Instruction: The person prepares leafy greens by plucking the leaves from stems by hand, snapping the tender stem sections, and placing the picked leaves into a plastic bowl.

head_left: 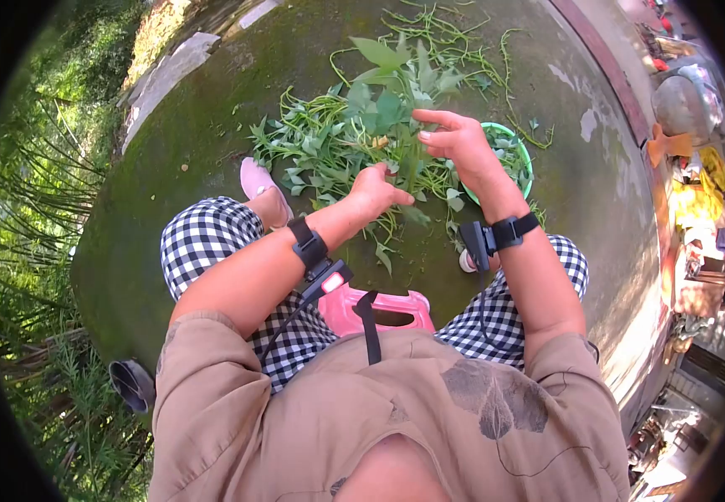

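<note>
A bunch of leafy green stems [385, 105] stands up in front of me, between my two hands. My left hand [371, 197] is low on it, its fingers closed around the stems; part of the grip is hidden by leaves. Higher on the right, my right hand [458, 149] pinches a stem with thumb and forefinger, though the fingertips are partly covered by foliage. Below and behind both hands lies a heap of leafy vines [316, 138] on the ground.
A green-rimmed basket [530, 164] with leaves in it stands beside my right wrist. Bare, leafless stems [454, 38] lie farther out on the mossy concrete [203, 142]. Under me is a pink plastic stool [344, 308]. Household items, including a yellow cloth [699, 197], line the right side.
</note>
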Demonstrator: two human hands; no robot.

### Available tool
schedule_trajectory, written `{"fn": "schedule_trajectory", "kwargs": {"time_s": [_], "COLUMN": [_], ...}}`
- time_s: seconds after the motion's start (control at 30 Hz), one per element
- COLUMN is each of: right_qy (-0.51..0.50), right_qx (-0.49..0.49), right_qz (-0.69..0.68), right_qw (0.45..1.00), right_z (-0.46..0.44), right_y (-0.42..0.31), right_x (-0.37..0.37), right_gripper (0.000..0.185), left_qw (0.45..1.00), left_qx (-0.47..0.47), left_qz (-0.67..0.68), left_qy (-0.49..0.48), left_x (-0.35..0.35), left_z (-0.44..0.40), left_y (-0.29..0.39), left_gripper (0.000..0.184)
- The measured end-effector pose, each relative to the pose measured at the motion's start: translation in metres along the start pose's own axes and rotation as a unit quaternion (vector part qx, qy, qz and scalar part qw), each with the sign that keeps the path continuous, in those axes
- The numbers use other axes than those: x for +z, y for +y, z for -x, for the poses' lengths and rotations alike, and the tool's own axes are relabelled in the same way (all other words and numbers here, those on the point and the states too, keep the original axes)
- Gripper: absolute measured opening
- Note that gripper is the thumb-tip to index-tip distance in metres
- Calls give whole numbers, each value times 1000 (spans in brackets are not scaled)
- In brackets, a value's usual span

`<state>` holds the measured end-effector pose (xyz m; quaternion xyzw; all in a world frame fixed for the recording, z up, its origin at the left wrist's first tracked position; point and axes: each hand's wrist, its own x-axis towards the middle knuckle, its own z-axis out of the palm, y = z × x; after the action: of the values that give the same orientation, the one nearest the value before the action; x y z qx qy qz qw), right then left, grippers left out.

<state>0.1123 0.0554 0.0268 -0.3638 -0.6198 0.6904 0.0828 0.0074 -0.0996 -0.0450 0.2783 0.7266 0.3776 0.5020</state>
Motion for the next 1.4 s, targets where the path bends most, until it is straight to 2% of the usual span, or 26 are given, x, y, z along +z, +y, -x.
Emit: {"fn": "schedule_trajectory", "kwargs": {"time_s": [0.03,0.1,0.2,0.3,0.33,0.43,0.47,0.57,0.7,0.73,0.83,0.87,1.0,1.1,1.3,1.4], "right_qy": [4,11,73,186,181,73,77,60,97,105,109,108,104,124,140,147], "right_qx": [-20,-51,-101,-168,-109,6,6,11,-135,-136,-172,-173,-226,-234,-237,-238], "right_qz": [-23,-35,-25,227,181,37,16,-2,16,2,-31,-38,-71,-39,-25,-31], "right_qw": [1000,998,992,941,960,997,997,998,986,985,979,978,966,963,961,960], "right_z": [12,30,47,18,17,24,26,25,6,10,9,11,8,10,19,22], "right_y": [-7,-14,-25,21,22,16,16,15,19,7,-7,-12,-12,-13,-20,-21], "right_x": [-1,-5,-6,-21,-19,-14,-8,-2,0,2,-3,-4,-9,-11,-12,-12], "right_gripper": [45,51,55,53,40,27,20,18,19,20,19,18,17,17,18,17], "left_qw": [999,997,995,984,981,966,959,959,974,972,915,907,909,950,919,930], "left_qx": [11,-43,-3,26,35,77,95,112,175,192,345,359,371,304,388,363], "left_qz": [42,58,93,169,182,234,255,242,128,115,-134,-153,-151,-25,-25,-19], "left_qy": [-2,-38,28,58,62,77,81,94,70,69,160,159,118,70,58,57], "left_x": [-2,-11,-31,-60,-68,-77,-77,-67,-42,-36,-24,-22,-19,-14,-10,-10], "left_z": [4,15,26,21,20,18,16,6,-9,-16,-24,-24,-30,-32,-27,-23], "left_y": [7,29,53,63,69,75,76,75,78,74,72,72,72,73,83,88], "left_gripper": [27,18,12,12,12,14,14,14,10,8,9,10,11,13,8,9]}}
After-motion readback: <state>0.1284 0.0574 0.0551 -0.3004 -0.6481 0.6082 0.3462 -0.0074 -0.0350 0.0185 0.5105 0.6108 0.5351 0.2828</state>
